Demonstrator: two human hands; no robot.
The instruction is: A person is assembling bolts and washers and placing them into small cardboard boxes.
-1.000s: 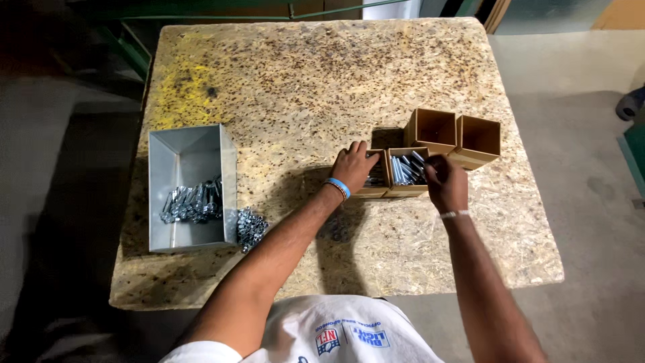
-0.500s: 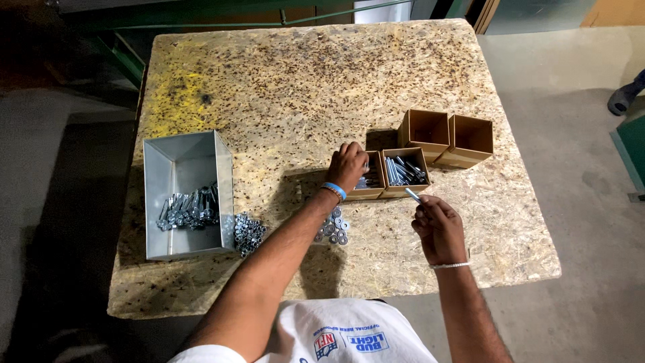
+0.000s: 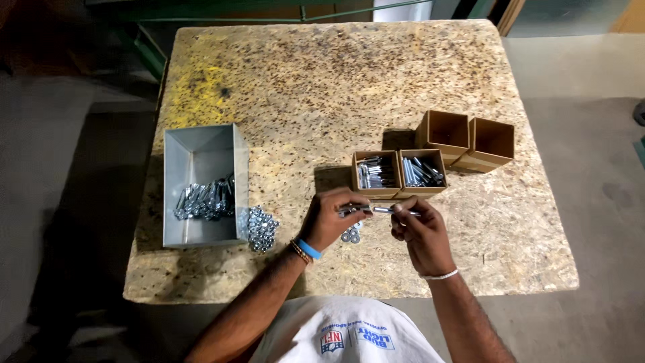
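My left hand (image 3: 330, 219) and my right hand (image 3: 420, 232) meet over the near middle of the table, both pinching one silver bolt (image 3: 379, 210) held level between them. Just beyond the hands stand two small brown cardboard boxes (image 3: 376, 176) (image 3: 422, 172), each filled with silver bolts. A few small nuts or washers (image 3: 350, 234) lie on the table under my left hand. I cannot tell whether a nut sits on the held bolt.
Two empty brown boxes (image 3: 445, 130) (image 3: 492, 143) stand behind the filled pair. A grey metal bin (image 3: 201, 151) with several bolts sits at the left, a pile of nuts (image 3: 261, 228) beside it. The speckled tabletop (image 3: 322, 87) stretches away behind.
My left hand left the box rim and came toward me. My right hand drew a bolt out of the box. Both hands now hold that bolt together.
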